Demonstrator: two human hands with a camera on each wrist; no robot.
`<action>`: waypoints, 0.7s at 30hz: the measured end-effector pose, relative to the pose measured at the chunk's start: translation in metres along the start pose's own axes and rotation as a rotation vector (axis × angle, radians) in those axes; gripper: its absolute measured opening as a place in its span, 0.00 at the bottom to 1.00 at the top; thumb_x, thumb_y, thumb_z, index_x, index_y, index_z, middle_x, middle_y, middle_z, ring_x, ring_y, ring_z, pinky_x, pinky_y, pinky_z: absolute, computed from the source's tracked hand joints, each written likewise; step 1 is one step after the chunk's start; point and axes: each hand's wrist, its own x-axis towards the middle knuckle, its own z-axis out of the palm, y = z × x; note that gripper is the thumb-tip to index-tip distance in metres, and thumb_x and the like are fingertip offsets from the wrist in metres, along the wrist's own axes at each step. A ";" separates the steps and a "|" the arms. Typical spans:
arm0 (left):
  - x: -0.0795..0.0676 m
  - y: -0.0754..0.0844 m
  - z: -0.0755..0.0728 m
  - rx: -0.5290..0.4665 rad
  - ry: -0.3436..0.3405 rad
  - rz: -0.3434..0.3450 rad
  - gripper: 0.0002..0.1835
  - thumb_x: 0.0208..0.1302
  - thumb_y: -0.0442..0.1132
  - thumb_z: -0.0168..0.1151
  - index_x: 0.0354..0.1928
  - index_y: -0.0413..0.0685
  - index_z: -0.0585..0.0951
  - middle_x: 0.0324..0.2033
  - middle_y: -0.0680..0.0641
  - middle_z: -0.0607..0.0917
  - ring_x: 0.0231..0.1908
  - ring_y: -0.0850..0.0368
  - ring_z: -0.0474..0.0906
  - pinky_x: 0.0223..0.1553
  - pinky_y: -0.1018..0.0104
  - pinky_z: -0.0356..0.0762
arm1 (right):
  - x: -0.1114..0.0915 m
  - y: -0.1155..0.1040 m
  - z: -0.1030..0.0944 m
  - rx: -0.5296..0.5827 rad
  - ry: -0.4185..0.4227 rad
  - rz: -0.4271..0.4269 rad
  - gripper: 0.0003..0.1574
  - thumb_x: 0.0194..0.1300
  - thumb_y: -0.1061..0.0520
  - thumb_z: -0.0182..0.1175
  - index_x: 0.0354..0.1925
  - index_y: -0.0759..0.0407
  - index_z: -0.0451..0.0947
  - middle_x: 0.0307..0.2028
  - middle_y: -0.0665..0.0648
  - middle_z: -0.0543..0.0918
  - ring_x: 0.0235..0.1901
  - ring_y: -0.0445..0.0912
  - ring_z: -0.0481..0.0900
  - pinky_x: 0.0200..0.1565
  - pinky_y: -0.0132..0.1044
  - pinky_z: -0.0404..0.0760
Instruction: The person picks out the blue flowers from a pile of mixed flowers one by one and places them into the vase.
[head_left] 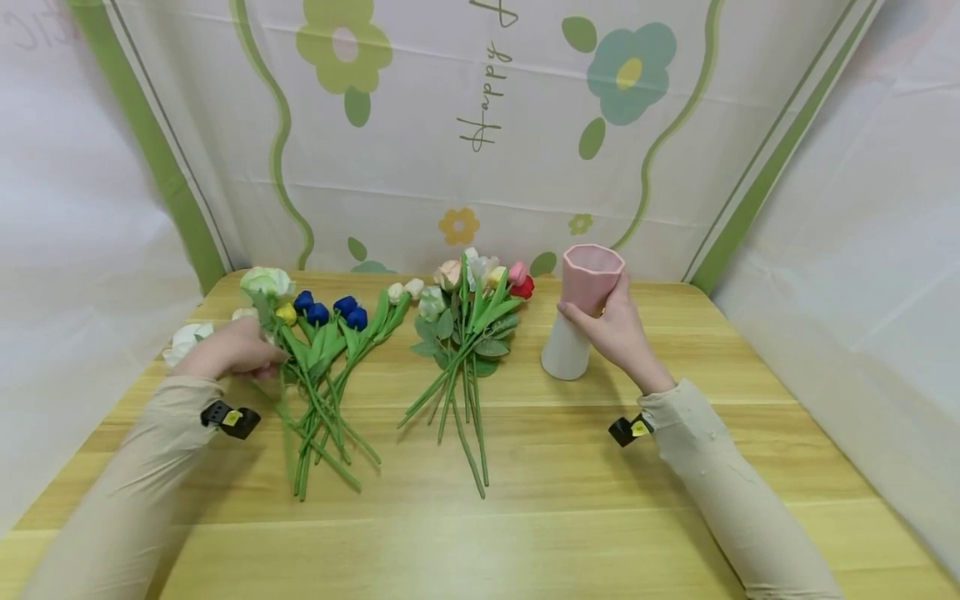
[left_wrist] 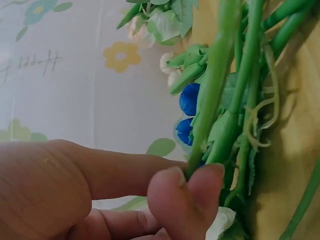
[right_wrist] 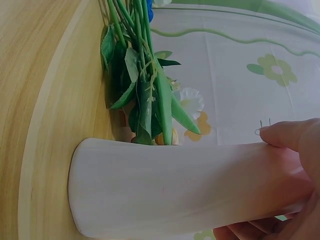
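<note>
My left hand [head_left: 234, 346] is at the left flower pile, its thumb and fingertips pinching a green flower stem [left_wrist: 218, 80] in the left wrist view. Which bloom that stem carries is hidden. Around it lie blue tulips [head_left: 317, 313], a pale green-white rose [head_left: 267, 283] and a white flower [head_left: 187, 338]. On the right, my right hand [head_left: 617, 330] grips the upper, pink part of a vase [head_left: 567, 346] that fades to white below. The vase stands upright, leaning slightly, its mouth showing no flowers. Its white base [right_wrist: 95, 187] is at the tabletop; exact contact is unclear.
A second flower bunch [head_left: 472, 325], with pink, red, peach and white blooms, lies mid-table, stems crossed toward the front. The wooden table [head_left: 480, 550] meets a printed cloth backdrop [head_left: 420, 167] behind, with white cloth walls [head_left: 847, 233] at both sides.
</note>
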 end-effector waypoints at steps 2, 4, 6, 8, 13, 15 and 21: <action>0.000 0.000 -0.002 -0.003 0.007 -0.002 0.15 0.66 0.36 0.59 0.22 0.37 0.83 0.16 0.48 0.83 0.17 0.59 0.74 0.22 0.66 0.73 | 0.000 0.000 0.000 0.003 0.001 -0.002 0.62 0.59 0.48 0.72 0.74 0.60 0.41 0.63 0.68 0.65 0.60 0.60 0.69 0.57 0.58 0.70; -0.001 -0.001 -0.004 0.006 0.014 -0.005 0.17 0.67 0.37 0.58 0.22 0.37 0.84 0.16 0.48 0.83 0.16 0.60 0.74 0.22 0.66 0.72 | 0.000 0.000 0.000 0.004 0.003 -0.005 0.62 0.59 0.48 0.72 0.73 0.60 0.41 0.63 0.68 0.65 0.60 0.60 0.69 0.57 0.58 0.70; -0.003 -0.002 -0.007 0.025 0.021 -0.009 0.18 0.69 0.38 0.56 0.22 0.38 0.84 0.16 0.48 0.83 0.16 0.60 0.73 0.22 0.66 0.72 | 0.000 0.001 0.000 0.006 0.003 -0.007 0.62 0.59 0.48 0.72 0.73 0.60 0.41 0.63 0.68 0.65 0.60 0.60 0.69 0.57 0.58 0.70; -0.005 -0.002 -0.010 0.035 0.027 -0.021 0.20 0.70 0.39 0.55 0.22 0.38 0.84 0.17 0.48 0.83 0.16 0.60 0.73 0.23 0.65 0.71 | 0.000 0.001 0.000 0.007 0.003 -0.009 0.61 0.59 0.48 0.72 0.73 0.60 0.41 0.63 0.67 0.65 0.60 0.60 0.69 0.57 0.58 0.70; -0.010 0.004 -0.014 0.063 0.070 -0.022 0.22 0.72 0.41 0.52 0.21 0.40 0.84 0.16 0.49 0.82 0.16 0.58 0.71 0.26 0.61 0.70 | 0.001 0.002 -0.001 0.011 -0.001 -0.013 0.62 0.59 0.48 0.72 0.74 0.58 0.40 0.63 0.67 0.65 0.61 0.60 0.69 0.58 0.58 0.69; -0.012 0.007 -0.015 0.078 0.094 -0.007 0.23 0.72 0.42 0.52 0.19 0.43 0.84 0.16 0.50 0.81 0.16 0.57 0.70 0.28 0.60 0.70 | 0.001 0.002 -0.001 0.014 -0.003 -0.016 0.62 0.59 0.48 0.71 0.74 0.57 0.40 0.63 0.67 0.65 0.61 0.60 0.68 0.58 0.58 0.69; -0.017 0.018 -0.013 0.073 0.139 0.030 0.25 0.74 0.44 0.50 0.15 0.48 0.79 0.15 0.52 0.81 0.16 0.56 0.70 0.30 0.59 0.69 | 0.001 0.002 0.000 0.019 -0.001 -0.018 0.61 0.59 0.49 0.72 0.74 0.57 0.40 0.63 0.67 0.65 0.61 0.60 0.68 0.58 0.58 0.69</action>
